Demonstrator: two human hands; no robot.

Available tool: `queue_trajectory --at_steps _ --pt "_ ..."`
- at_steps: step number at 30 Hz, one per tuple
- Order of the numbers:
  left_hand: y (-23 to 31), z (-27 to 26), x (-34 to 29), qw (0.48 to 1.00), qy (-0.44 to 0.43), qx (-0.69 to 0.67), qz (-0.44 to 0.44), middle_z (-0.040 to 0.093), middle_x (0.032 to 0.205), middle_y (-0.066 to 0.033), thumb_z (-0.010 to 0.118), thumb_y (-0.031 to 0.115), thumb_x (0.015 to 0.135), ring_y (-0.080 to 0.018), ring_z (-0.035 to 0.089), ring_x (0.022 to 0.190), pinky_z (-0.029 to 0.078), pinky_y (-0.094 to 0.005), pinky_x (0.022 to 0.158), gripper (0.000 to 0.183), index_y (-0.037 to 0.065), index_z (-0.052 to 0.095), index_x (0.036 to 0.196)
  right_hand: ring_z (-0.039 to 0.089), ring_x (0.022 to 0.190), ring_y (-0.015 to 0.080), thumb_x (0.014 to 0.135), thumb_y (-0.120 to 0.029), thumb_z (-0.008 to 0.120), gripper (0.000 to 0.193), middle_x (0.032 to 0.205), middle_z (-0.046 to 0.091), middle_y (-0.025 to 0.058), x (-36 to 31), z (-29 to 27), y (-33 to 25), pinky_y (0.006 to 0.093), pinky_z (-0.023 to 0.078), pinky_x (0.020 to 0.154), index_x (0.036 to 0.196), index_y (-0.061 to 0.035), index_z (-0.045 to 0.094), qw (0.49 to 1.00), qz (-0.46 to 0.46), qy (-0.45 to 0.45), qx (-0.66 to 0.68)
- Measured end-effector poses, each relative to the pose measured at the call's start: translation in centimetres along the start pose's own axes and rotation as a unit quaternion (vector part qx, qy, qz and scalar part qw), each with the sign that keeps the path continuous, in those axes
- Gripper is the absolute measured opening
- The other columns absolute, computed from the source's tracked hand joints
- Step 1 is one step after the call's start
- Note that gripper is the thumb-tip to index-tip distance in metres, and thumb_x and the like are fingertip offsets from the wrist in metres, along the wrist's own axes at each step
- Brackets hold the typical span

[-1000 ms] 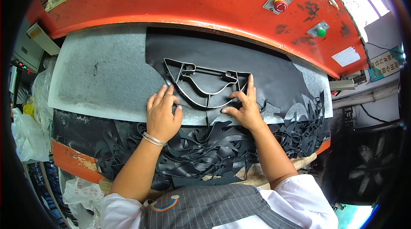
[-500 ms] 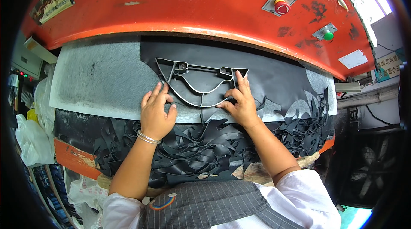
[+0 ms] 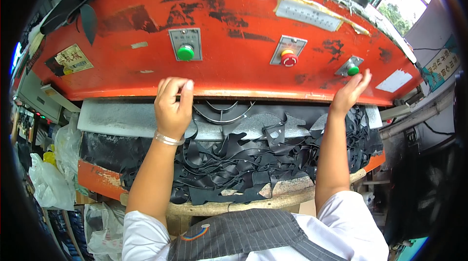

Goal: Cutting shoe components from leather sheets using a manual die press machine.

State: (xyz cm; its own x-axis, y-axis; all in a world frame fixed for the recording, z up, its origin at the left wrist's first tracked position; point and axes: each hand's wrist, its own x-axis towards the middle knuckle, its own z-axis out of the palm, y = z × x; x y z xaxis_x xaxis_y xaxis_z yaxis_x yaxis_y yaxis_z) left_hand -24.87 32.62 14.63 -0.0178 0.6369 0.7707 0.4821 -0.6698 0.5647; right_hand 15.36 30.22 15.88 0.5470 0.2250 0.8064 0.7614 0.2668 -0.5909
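Head view shows both bare hands raised before a scuffed orange metal beam [image 3: 234, 77]. The left hand [image 3: 174, 107] is bent and loosely curled, with nothing visible in it, below a large round green button [image 3: 185, 52]. The right hand [image 3: 347, 97] has its fingers extended and grips nothing, close by a smaller round green button [image 3: 353, 70]. From this angle I cannot tell whether the left fingertips meet the palm or the right ones touch the button.

A curved metal frame with struts [image 3: 222, 116] sits at the beam's lower edge, only its front arc showing, over a pale grey board [image 3: 105, 122]. Tangled black leather-like scraps [image 3: 229, 158] heap up in front.

The chief hazard, I judge, is pinched fingers, should the beam descend while a hand dips under its edge. Scraps straying beneath the frame could also tilt it.
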Motion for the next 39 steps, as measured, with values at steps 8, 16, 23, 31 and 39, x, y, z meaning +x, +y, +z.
queue_trajectory --at_steps 8,16,23,31,39 --pt "7.0 -4.9 0.9 0.989 -0.096 0.081 0.078 0.048 0.071 -0.0147 0.059 0.014 0.091 -0.0344 0.048 0.069 0.040 -0.0425 0.062 0.026 0.002 0.049 0.071 0.016 0.145 0.0377 0.102 -0.030 0.043 0.054 0.154 0.018 0.0286 0.7 -5.3 -3.6 0.0463 0.016 0.116 0.146 -0.0009 0.030 0.994 -0.064 0.033 -0.086" --pt "11.3 -10.0 -23.6 0.894 -0.430 0.021 -0.128 0.068 0.088 -0.0071 0.067 0.026 0.086 -0.0282 0.063 0.083 0.052 -0.0392 0.077 0.016 0.011 0.073 0.090 0.059 0.095 0.0331 0.068 -0.038 0.081 0.055 0.105 0.062 0.0128 -19.6 -20.1 -12.2 0.0424 0.048 0.083 0.108 -0.0034 0.065 0.692 -0.195 -0.694 0.034" --pt "12.8 -8.4 -28.0 0.943 -0.303 0.109 -0.087 0.060 0.082 -0.0070 0.069 0.017 0.076 -0.0289 0.056 0.082 0.045 -0.0397 0.075 0.013 0.008 0.071 0.086 0.060 0.093 0.0271 0.062 -0.021 0.080 0.048 0.095 0.060 0.0088 -24.7 -21.7 -13.8 0.0366 0.052 0.078 0.104 -0.0044 0.065 0.713 -0.195 -0.670 -0.068" --pt "10.3 -8.4 -24.4 0.911 -0.392 0.075 -0.104 0.058 0.075 -0.0059 0.067 0.025 0.079 -0.0257 0.058 0.077 0.046 -0.0391 0.070 0.016 0.010 0.073 0.076 0.063 0.077 0.0312 0.076 -0.025 0.067 0.026 0.081 0.059 0.0128 -17.1 -11.2 -11.9 0.0422 0.053 0.066 0.091 -0.0044 0.062 0.460 -0.213 -0.853 0.126" --pt "0.8 -1.0 -11.3 0.957 -0.269 0.093 -0.063 0.066 0.105 -0.0140 0.068 0.019 0.082 -0.0331 0.062 0.098 0.048 -0.0420 0.087 0.022 0.004 0.069 0.097 0.051 0.126 0.0246 0.083 -0.022 0.055 0.023 0.124 0.060 0.0084 -15.7 20.7 -11.9 0.0385 0.046 0.096 0.097 -0.0153 0.072 0.498 -0.638 -0.541 0.231"
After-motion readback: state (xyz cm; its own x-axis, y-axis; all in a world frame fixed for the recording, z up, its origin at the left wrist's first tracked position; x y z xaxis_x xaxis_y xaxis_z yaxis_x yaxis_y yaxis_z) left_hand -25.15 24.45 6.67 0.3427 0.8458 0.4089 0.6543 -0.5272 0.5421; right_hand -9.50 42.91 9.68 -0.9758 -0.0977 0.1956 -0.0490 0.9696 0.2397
